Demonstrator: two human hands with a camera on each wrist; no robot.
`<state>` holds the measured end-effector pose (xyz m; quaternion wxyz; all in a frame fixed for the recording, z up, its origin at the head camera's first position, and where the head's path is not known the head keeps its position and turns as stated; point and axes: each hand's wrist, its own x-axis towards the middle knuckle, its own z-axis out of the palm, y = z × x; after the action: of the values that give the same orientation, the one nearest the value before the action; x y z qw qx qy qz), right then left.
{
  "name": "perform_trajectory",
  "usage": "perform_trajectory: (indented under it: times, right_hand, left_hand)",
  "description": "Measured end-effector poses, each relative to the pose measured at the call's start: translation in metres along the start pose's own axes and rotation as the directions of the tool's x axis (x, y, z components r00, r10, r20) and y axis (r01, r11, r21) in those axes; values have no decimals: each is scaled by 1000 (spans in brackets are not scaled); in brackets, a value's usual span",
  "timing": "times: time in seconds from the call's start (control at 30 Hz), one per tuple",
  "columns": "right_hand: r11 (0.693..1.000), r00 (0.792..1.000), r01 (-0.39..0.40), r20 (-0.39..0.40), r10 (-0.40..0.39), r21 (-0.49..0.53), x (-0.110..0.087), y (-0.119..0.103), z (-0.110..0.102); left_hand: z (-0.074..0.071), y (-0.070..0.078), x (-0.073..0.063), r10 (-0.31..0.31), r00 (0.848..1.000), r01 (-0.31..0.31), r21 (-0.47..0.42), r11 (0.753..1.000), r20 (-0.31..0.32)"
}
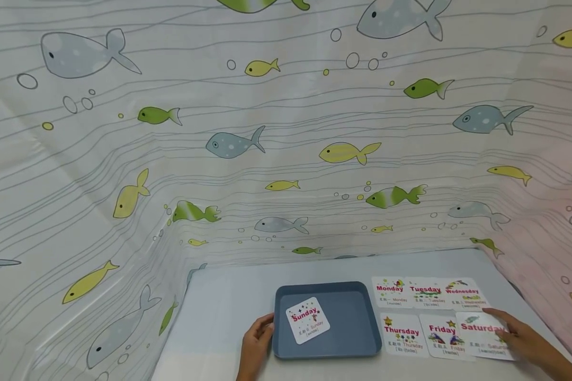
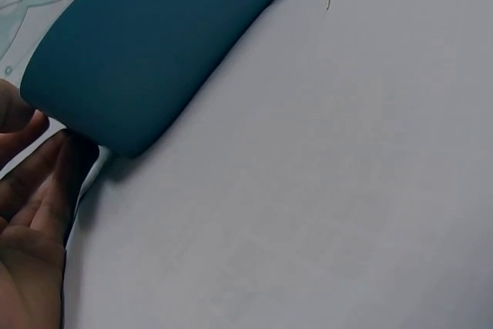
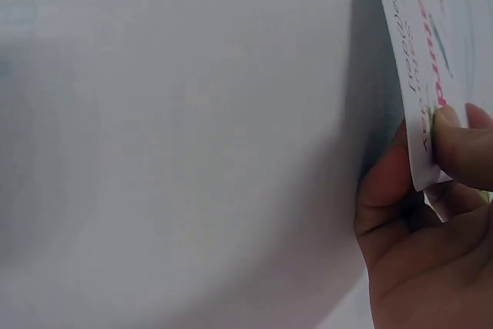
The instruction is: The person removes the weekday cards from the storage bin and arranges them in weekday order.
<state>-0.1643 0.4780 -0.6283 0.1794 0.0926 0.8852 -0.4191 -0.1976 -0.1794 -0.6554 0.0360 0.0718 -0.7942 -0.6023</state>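
Note:
A blue-grey tray (image 1: 348, 317) lies on the table, holding a square card reading "Sunday" (image 1: 307, 320) set at a slant. My left hand (image 1: 255, 344) is at the tray's left side, its fingers curled against the outer wall near the rim; in the left wrist view, part of the hand (image 2: 31, 221) is cut off by the frame. With thumb on top and fingers beneath, my right hand (image 1: 524, 336) pinches the "Saturday" card (image 1: 481, 338) at its right end. The card's near edge is lifted in the right wrist view. To its left lies the "Friday" card (image 1: 445, 338).
The "Thursday" card (image 1: 402, 334) completes the front row beside the tray. Behind it lie "Monday" (image 1: 391, 292), "Tuesday" (image 1: 426, 293) and "Wednesday" (image 1: 464, 295) cards. The pale table (image 1: 219, 307) meets a fish-patterned sheet (image 1: 305, 174) at the back and sides.

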Motion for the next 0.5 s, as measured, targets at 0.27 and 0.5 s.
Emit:
perform_trajectory:
  times: [0.27,0.5]
  right_hand:
    - [995,1000,22,14,-21,-93,1,-6,-2]
    - [993,999,26,43,-21,-111,0,-7,-5]
  left_hand:
    - [1,2,-2,-6,1000,6,-13,1000,0]
    - [0,4,-2,8,1000,-8,-13,1000,-5]
